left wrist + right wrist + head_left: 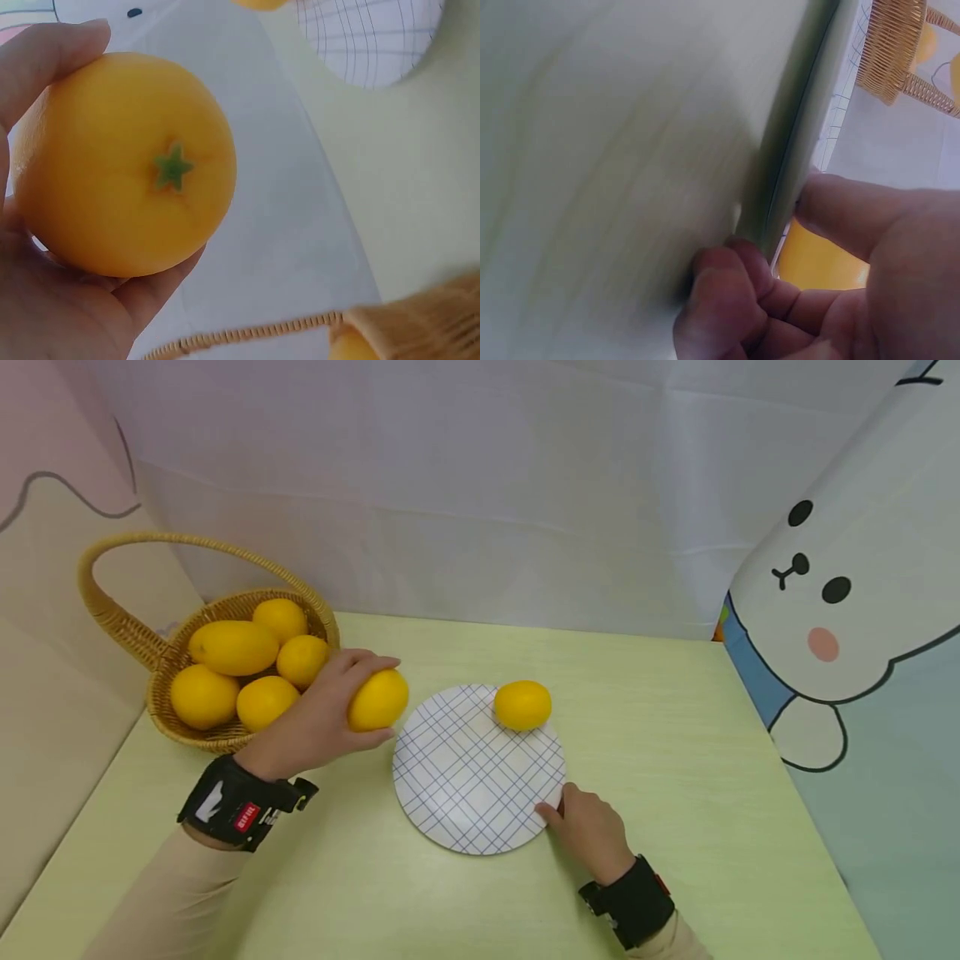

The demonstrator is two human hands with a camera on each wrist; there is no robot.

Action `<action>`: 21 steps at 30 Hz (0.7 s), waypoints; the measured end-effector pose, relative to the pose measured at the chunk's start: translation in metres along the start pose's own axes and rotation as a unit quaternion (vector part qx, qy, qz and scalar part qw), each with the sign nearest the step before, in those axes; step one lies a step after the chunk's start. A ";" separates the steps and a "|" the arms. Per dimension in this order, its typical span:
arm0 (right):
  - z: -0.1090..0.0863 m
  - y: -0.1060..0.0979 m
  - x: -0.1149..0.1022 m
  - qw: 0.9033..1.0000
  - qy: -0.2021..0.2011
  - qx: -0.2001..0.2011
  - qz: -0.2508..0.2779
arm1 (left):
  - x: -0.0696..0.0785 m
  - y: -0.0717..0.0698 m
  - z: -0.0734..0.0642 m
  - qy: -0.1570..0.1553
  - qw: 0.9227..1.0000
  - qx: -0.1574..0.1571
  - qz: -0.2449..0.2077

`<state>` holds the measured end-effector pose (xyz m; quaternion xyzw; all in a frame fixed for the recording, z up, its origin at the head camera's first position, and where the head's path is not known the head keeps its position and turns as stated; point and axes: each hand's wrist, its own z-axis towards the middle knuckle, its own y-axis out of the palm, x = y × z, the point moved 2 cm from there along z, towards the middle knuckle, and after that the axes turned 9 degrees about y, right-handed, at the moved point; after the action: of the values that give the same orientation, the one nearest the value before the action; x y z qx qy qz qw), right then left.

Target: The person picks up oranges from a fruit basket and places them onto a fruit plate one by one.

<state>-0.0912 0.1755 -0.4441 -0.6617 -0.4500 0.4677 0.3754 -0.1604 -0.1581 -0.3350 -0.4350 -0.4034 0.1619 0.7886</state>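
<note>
My left hand [318,714] grips an orange [127,165] with a green star-shaped stem mark, thumb on one side and fingers on the other. It holds the orange above the table, between the basket and the plate. A round white plate [472,777] with blue crossed lines lies on the table. On its far right rim sits a second yellow-orange fruit [522,705]. My right hand [592,831] pinches the plate's near right rim, the thumb on top and the other fingers curled at the underside, as the right wrist view shows.
A wicker basket [161,714] with a tall arched handle stands at the left, holding several yellow-orange fruits [234,647]. A pale cloth wall [480,527] rises behind the light green table [675,760]. Cartoon-printed cloth [885,568] borders the right side.
</note>
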 end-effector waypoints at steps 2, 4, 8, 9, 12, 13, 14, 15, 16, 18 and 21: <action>0.000 0.000 0.000 1.000 -0.001 0.000 -0.001 | 0.004 0.006 0.007 0.006 1.000 -0.013 -0.002; 0.000 0.000 0.000 1.000 -0.004 0.001 -0.001 | 0.008 0.013 0.014 0.007 1.000 -0.029 -0.007; 0.000 0.000 0.000 1.000 -0.008 0.005 0.000 | 0.017 0.029 0.026 -0.001 0.998 -0.066 -0.022; 0.000 0.000 0.000 1.000 -0.010 0.006 0.000 | 0.019 0.033 0.029 -0.003 0.997 -0.072 -0.027; 0.000 0.000 0.000 1.000 -0.010 0.006 -0.001 | 0.025 0.045 0.036 -0.001 0.997 -0.076 -0.034; 0.000 0.000 -0.001 1.000 -0.009 0.005 0.000 | 0.027 0.049 0.037 0.001 0.996 -0.076 -0.037; 0.000 0.000 -0.001 1.000 -0.008 0.004 0.000 | 0.029 0.053 0.039 0.006 0.996 -0.074 -0.042; 0.000 0.000 -0.001 1.000 -0.007 0.003 0.000 | 0.030 0.056 0.040 0.013 0.996 -0.073 -0.041; 0.000 0.000 -0.001 1.000 -0.007 0.002 0.000 | 0.031 0.060 0.042 0.021 0.996 -0.071 -0.044; -0.001 0.000 -0.001 1.000 -0.006 0.001 0.001 | 0.032 0.066 0.044 0.037 0.996 -0.072 -0.043; -0.001 0.000 -0.001 1.000 -0.008 0.004 0.002 | 0.033 0.075 0.048 0.064 0.995 -0.069 -0.040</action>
<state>-0.0905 0.1748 -0.4437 -0.6574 -0.4496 0.4757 0.3734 -0.1697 -0.0689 -0.3652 -0.4817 -0.3791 0.0739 0.7866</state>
